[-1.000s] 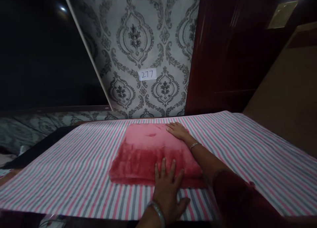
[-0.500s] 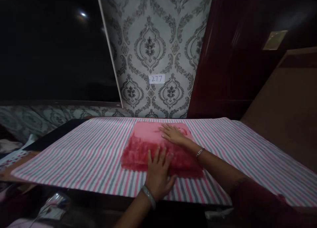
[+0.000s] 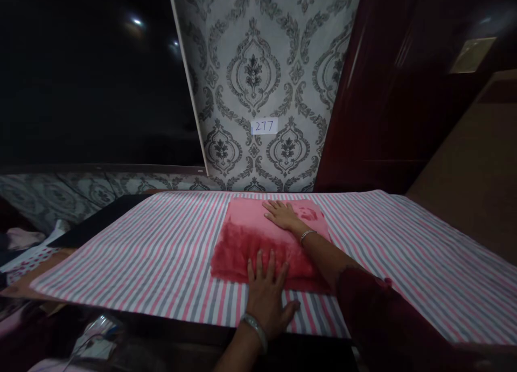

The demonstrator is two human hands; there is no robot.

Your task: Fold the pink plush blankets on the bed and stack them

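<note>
A thick, folded plush blanket (image 3: 238, 248), pink on top and deeper red toward the front, lies on a striped cloth. My right hand (image 3: 281, 215) rests flat on its upper face, fingers stretched out and pointing left. Against the front part of the blanket lie the spread fingers of my left hand (image 3: 266, 294), while its palm and thumb are over the striped cloth nearer me. Neither hand grips anything. Part of the blanket's right side is hidden under my right forearm.
The white, pink and grey striped cloth (image 3: 161, 253) covers a table against the patterned wall (image 3: 252, 81). A dark screen (image 3: 92, 81) hangs at left. A large brown panel (image 3: 476, 162) leans at right. Clutter, including a white item (image 3: 95, 342), sits below the left front edge.
The view has shifted slightly, so the scene sits further right. My left hand has slid a little toward the front edge. My right hand has moved slightly left across the blanket, its sleeve reaching further in.
</note>
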